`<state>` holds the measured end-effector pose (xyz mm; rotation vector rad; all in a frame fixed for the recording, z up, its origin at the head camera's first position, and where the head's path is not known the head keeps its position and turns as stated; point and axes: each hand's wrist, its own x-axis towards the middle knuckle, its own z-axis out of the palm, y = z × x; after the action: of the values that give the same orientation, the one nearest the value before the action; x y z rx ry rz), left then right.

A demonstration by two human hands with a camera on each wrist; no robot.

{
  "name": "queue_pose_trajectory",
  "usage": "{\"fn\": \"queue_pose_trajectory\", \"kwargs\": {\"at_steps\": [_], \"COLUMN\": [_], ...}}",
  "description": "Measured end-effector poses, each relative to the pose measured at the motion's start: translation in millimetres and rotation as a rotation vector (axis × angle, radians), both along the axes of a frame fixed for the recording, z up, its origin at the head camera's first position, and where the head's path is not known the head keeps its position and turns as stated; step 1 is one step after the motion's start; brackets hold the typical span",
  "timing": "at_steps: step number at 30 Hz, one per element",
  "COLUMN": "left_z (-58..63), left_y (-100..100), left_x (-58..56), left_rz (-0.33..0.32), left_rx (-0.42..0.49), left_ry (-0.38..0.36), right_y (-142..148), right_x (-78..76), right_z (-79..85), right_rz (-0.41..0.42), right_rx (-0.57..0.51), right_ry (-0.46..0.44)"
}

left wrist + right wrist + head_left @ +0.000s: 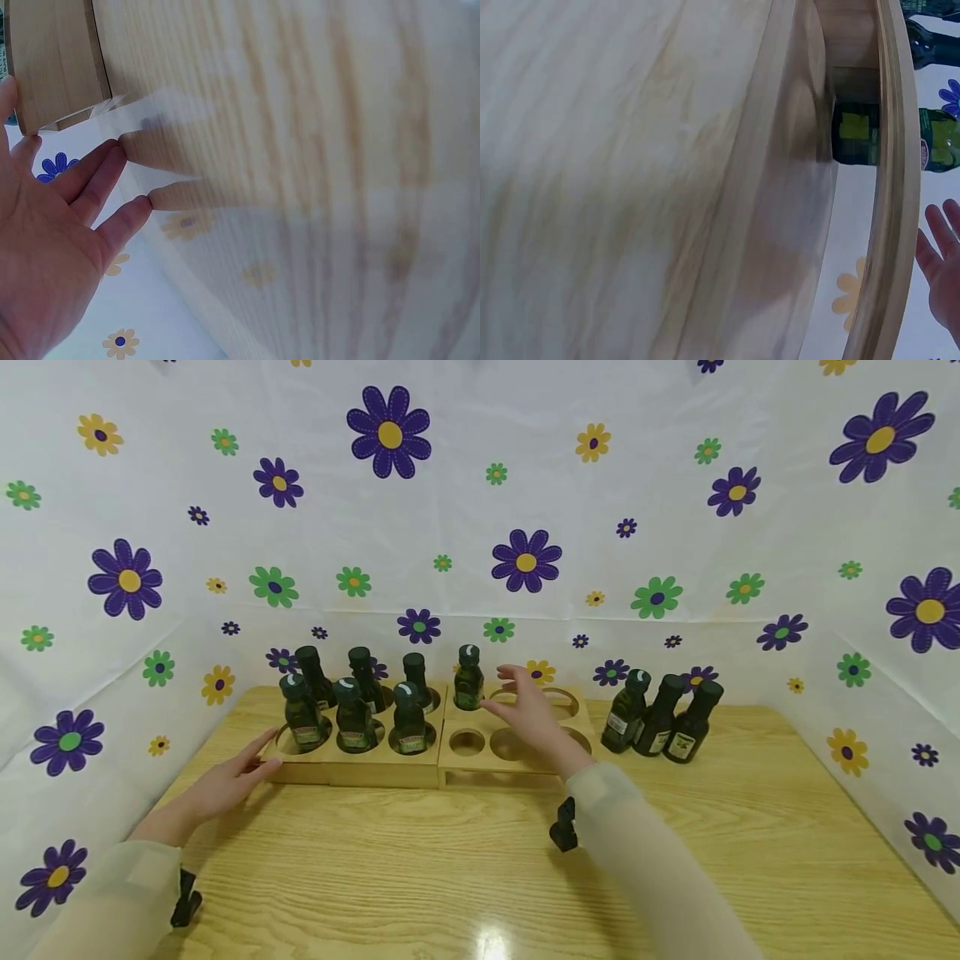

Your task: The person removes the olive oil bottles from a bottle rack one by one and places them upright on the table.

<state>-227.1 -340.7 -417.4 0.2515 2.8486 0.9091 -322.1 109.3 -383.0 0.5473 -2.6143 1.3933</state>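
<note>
My left hand (225, 785) is at the left end of a wooden bottle rack (386, 775), thumb and fingertips right at its corner. In the left wrist view that hand's fingers are extended beside the rack's wooden side (56, 67). Several dark green bottles stand upright in this rack, among them a front one (354, 720). Over the adjoining wooden rack (472, 764) is my right hand (531, 717), its fingers spread and holding nothing. Just left of its fingertips one green bottle (468, 681) stands in the back-left hole. The right wrist view shows a gap between this bottle (937, 139) and the hand.
To the right of the racks, three dark bottles (660, 722) stand close together on the wood-grain table (450, 868). A white cloth (465, 510) with printed flowers hangs behind and at both sides. Small black devices (564, 825) are on both wrists.
</note>
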Motion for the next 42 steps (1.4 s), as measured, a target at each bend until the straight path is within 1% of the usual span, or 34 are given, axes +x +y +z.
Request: {"fn": "queue_pose_trajectory", "kwargs": {"at_steps": [3, 8, 14, 19, 32, 35, 39, 42], "left_z": [0.6, 2.0, 2.1, 2.3, 4.1, 4.7, 4.3, 3.5], "left_y": [0.9, 1.3, 1.5, 2.0, 3.4, 4.3, 4.5, 3.9], "left_x": [0.3, 0.4, 0.5, -0.7, 1.5, 2.1, 2.2, 1.8], "left_rz": [0.0, -0.003, 0.002, 0.007, 0.002, 0.002, 0.005, 0.006], "left_rx": [0.008, 0.013, 0.005, 0.002, 0.009, 0.007, 0.002, 0.0], "left_ry": [-0.001, 0.006, 0.003, 0.001, -0.007, -0.006, -0.005, -0.005], "right_y": [-5.3, -13.5, -25.5, -33.4, -40.3, -40.8, -41.7, -41.7], "right_x": [-5.6, -12.4, -15.6, -16.2, -20.1, -19.8, -19.3, -19.6], "right_z": [0.6, 3.9, 4.8, 1.6, -5.3, -7.2, -9.6, -10.4], "right_rz": [-0.011, -0.027, -0.013, -0.044, -0.084, -0.092, -0.106, -0.117], "right_rx": [0.029, 0.032, 0.013, 0.024, 0.089, 0.089, 0.101, 0.124], "right_ry": [-0.006, -0.047, -0.077, -0.096, -0.066, -0.059, -0.036, -0.001]}}
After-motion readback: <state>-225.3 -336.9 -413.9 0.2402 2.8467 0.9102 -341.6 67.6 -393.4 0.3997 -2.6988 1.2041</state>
